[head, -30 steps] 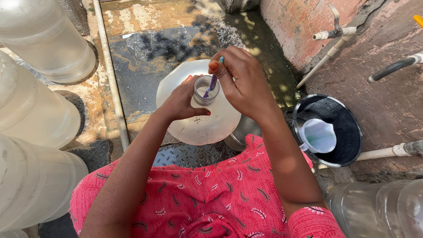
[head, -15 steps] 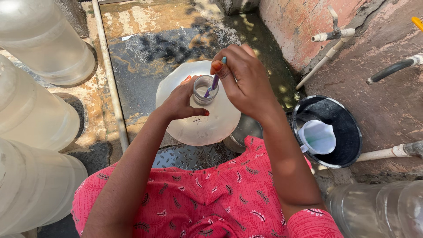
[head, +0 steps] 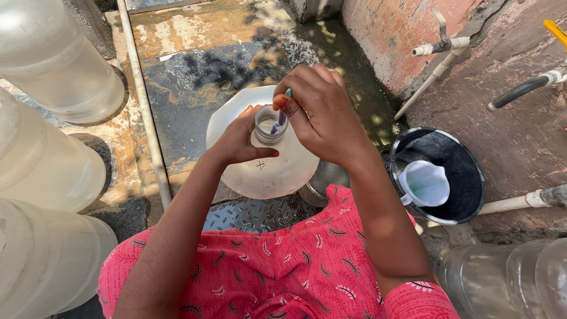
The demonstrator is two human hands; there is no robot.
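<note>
Two hands meet at the neck of the big clear jug [head: 269,168] standing upright between your knees. Your left hand [head: 239,142] wraps closed round the neck; your right hand [head: 322,115] pinches a small brush [head: 280,117] dipped into the mouth. Close right sits a black bucket [head: 458,177] holding a white jug [head: 426,183]; more jugs [head: 50,153] crowd your left.

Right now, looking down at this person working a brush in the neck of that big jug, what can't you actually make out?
- Head view: the tip of the thin purple-handled brush is lost inside the neck of the large translucent plastic jug.
- The right hand covers the brush's upper handle.
- The left hand hides part of the jug's neck.
- The black bucket holds a white jug; whether there is water is unclear.
- Clear bottles are cut off at the left edge.
</note>
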